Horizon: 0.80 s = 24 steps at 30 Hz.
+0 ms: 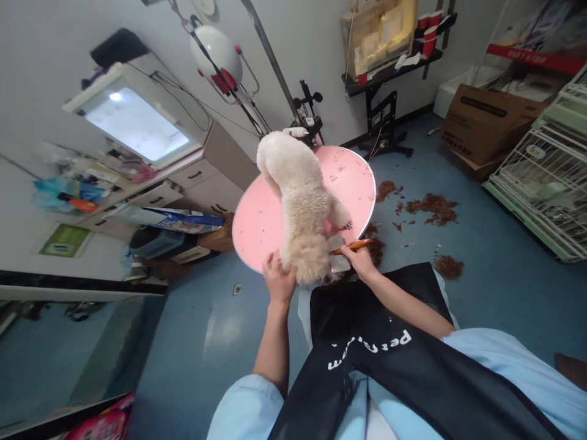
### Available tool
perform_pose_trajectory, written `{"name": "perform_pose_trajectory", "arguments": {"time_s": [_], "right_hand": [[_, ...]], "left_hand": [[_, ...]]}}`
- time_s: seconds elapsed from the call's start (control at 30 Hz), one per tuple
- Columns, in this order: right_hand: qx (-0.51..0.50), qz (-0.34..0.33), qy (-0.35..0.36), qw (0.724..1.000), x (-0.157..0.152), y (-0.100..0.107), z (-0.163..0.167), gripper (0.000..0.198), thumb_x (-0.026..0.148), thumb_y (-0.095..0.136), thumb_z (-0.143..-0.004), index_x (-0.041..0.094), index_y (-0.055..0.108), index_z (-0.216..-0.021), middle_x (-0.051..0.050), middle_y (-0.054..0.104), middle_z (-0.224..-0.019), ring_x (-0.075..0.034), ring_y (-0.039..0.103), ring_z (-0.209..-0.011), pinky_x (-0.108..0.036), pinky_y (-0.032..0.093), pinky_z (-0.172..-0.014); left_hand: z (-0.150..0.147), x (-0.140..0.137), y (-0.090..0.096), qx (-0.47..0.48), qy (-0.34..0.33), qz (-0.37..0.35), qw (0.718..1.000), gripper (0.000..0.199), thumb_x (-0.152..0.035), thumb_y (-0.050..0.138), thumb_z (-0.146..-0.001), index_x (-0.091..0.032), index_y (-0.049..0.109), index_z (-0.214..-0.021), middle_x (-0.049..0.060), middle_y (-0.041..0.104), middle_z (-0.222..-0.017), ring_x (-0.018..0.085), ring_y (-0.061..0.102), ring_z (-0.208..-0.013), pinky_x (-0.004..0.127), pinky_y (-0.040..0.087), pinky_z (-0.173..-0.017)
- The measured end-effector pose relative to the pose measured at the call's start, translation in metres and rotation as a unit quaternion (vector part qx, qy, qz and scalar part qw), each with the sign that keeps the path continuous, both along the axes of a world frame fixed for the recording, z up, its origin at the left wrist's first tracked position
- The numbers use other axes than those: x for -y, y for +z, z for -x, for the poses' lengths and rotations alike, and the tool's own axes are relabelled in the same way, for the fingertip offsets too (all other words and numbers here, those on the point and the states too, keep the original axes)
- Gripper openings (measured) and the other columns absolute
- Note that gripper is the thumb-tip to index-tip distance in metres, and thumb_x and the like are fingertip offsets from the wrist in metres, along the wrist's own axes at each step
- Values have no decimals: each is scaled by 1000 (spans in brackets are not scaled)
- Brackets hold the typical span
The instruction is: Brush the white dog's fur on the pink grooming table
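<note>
1. Blue floor (pixel 481 201) fills the grooming room, with a white cabinet (pixel 137 119) against the wall on the left and a bag of pet food (pixel 169 220) lying below its drawers.
2. At the middle stands a round pink grooming table (pixel 257 220), and a cream, curly-coated dog (pixel 300 201) stands on it, its rear at the near edge.
3. Left hand (pixel 278 281) presses against the dog's hindquarters at the table's near edge, fingers curled into the fur.
4. Right hand (pixel 362 261) sits just beside the dog on the other side, fingers closed around an orange-handled tool (pixel 353 246) whose working end touches the fur near a hind leg; what kind of tool it is cannot be told.
5. Brown fur clippings (pixel 431 208) lie scattered on the floor past the table's right edge.
6. Further right are a cardboard box (pixel 486 122) and a white wire cage (pixel 545 183).
</note>
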State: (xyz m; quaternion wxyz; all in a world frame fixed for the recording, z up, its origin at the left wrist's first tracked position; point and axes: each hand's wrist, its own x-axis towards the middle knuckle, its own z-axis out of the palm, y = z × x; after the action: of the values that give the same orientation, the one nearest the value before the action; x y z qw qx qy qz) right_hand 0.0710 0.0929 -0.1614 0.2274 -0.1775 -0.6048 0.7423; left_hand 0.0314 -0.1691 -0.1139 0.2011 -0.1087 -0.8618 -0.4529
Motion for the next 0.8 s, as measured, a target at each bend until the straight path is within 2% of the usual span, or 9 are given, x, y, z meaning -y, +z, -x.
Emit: {"name": "perform_pose_trajectory", "arguments": {"time_s": [0.03,0.07,0.17,0.27,0.4,0.5,0.63,0.67,0.8], "right_hand": [[12,-15,-8,1000,0,-1,-1,45,63,77,-65,25,55,-75,3,56,-66,-18,53,-62,-32,46,-60],[21,-31,-24,999,-2,-1,-3,44,63,76,-64,25,55,-74,2,56,-66,-18,53,-63,-33,46,-62],[33,-74,-42,996,-11,-1,-10,38,58,72,-65,25,55,-73,3,54,-64,-18,50,-61,-33,44,-61],[35,-103,-21,994,-11,0,-22,33,55,69,-69,25,55,-73,4,52,-63,-17,49,-59,-33,43,-59],[54,-117,-4,992,-15,-1,-40,29,51,67,-70,26,53,-73,4,50,-61,-17,48,-56,-32,41,-56],[61,-145,-49,986,-36,1,-49,28,50,66,-70,27,52,-73,5,47,-59,-17,46,-56,-32,40,-56],[10,-186,-171,968,-53,18,-45,26,49,66,-74,26,52,-76,1,55,-72,-20,53,-70,-35,48,-70],[-10,-176,-160,971,-53,23,-41,27,49,66,-76,26,53,-78,0,57,-76,-20,55,-73,-35,49,-72],[-17,-89,16,996,-51,36,-19,30,51,70,-72,25,55,-76,1,58,-70,-20,56,-68,-34,49,-66]], "left_hand": [[-13,-2,-3,-35,45,-29,998,39,-49,72,-84,-21,74,-110,19,70,-130,39,57,-139,58,38,-125],[-28,-7,-8,-44,55,-60,996,34,-50,68,-88,-22,75,-105,17,73,-122,37,62,-132,57,42,-122],[-61,-39,-28,117,-62,-126,983,33,-52,62,-93,-23,77,-97,12,78,-104,33,73,-108,53,53,-110],[-62,-90,-42,248,-77,-189,947,33,-45,72,-88,-19,75,-109,15,78,-117,35,70,-122,50,51,-113],[-36,-146,-44,280,-11,-347,895,46,-40,65,-98,-21,61,-140,13,61,-154,28,58,-143,42,48,-119],[-25,-165,-43,284,-4,-445,849,50,-31,57,-103,-25,50,-153,10,52,-164,25,57,-145,38,51,-117],[-25,-170,-42,300,-23,-485,821,53,-25,50,-104,-22,43,-157,11,47,-168,25,54,-148,40,52,-118],[-26,-170,-42,311,-34,-479,820,51,-27,47,-104,-21,45,-155,12,48,-167,26,54,-148,40,53,-118],[-24,-169,-40,320,-90,-458,824,48,-46,39,-106,-22,59,-142,11,63,-154,28,60,-143,45,54,-118]]}}
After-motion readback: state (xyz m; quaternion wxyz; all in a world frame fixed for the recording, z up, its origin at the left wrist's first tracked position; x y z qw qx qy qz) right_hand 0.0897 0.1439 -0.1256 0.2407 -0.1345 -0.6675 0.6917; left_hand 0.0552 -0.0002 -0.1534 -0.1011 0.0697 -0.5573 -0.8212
